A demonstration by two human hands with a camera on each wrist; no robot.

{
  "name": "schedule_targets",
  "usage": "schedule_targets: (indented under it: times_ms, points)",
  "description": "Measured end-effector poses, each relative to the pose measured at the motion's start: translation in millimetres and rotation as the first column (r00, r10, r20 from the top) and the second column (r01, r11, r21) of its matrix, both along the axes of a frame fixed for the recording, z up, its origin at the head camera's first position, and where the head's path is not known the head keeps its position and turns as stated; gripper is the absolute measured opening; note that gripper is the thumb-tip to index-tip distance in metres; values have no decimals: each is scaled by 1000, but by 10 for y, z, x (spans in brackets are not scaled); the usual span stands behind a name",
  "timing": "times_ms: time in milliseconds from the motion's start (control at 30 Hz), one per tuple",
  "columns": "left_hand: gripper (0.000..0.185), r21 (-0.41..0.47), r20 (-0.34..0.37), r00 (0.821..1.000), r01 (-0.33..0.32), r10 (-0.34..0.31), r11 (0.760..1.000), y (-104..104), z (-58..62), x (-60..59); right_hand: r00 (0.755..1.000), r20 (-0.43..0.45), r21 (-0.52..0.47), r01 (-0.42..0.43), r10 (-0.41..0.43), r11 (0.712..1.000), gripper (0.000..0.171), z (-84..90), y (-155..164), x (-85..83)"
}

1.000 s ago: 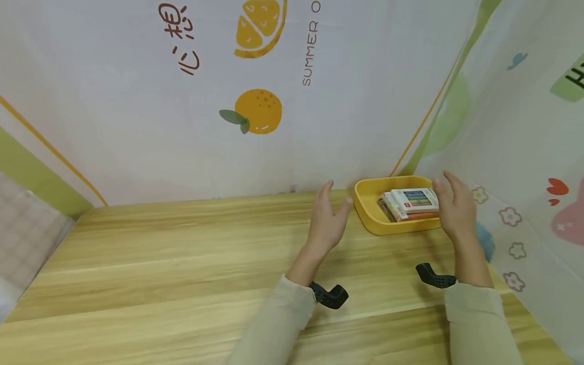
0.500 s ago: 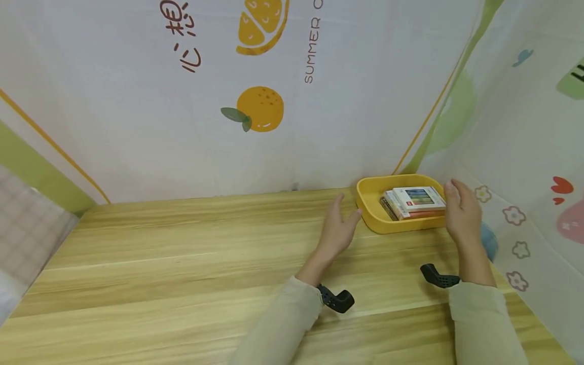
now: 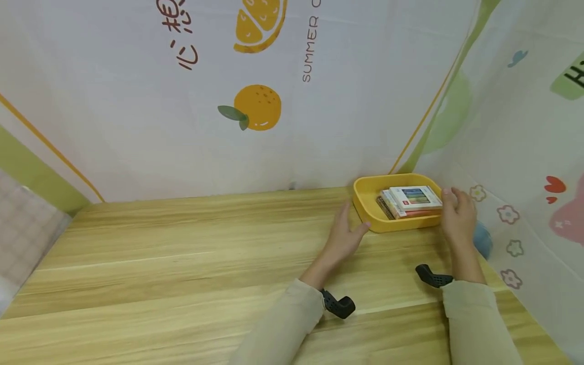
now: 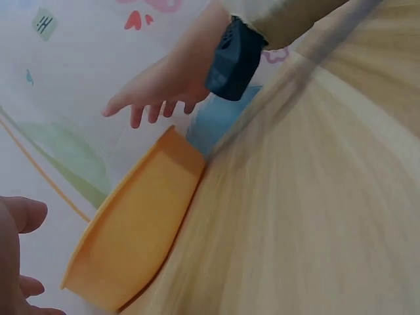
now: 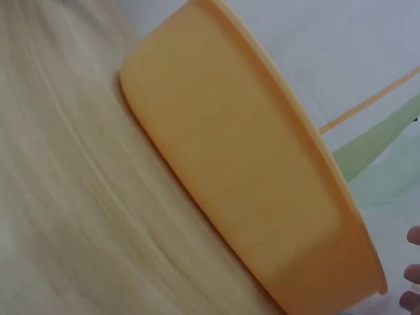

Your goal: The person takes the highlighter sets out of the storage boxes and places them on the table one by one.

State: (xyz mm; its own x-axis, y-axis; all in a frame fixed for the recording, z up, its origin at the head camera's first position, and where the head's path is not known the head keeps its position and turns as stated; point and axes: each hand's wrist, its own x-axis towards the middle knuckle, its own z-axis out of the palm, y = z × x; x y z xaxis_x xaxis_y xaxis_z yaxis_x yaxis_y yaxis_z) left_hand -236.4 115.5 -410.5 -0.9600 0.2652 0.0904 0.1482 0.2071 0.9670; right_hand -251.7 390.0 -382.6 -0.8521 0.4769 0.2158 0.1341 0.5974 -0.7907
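In the head view, a yellow plastic basket (image 3: 371,221) stands on the table at the back right. Inside it lies a small stack of flat boxes, topped by a white box (image 3: 416,197) with a coloured picture. My left hand (image 3: 345,235) is spread at the basket's left end, thumb near the front corner. At the right end is my right hand (image 3: 458,218), its fingertips overlapping the rim. The left wrist view shows that right hand (image 4: 167,82) with fingers extended over the basket (image 4: 147,210). In the right wrist view only some fingertips (image 5: 412,275) show at the edge.
The wooden table (image 3: 182,263) stretches far to the left. Behind it hangs a white printed cloth (image 3: 182,152), with another printed cloth (image 3: 524,167) along the right side, close to the right hand. Each wrist carries a black camera mount (image 3: 339,305).
My left hand has moved right, to the basket's left end. The right hand has come down and in against the right end. The basket and the boxes stay in place.
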Motion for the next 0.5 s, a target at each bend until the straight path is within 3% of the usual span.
schedule_targets:
  times_ms: [167,267,500]
  points:
    - [87,125,105,992,56,-70,991,40,-22,22,999,54,-49,5,-2,999,73,-41,1,8]
    - [86,197,124,985,92,-118,976,58,-8,25,999,54,-50,3,0,999,73,-59,17,5]
    - [81,169,173,981,58,-88,984,88,-2,53,996,88,-81,8,0,997,77,-113,27,-42]
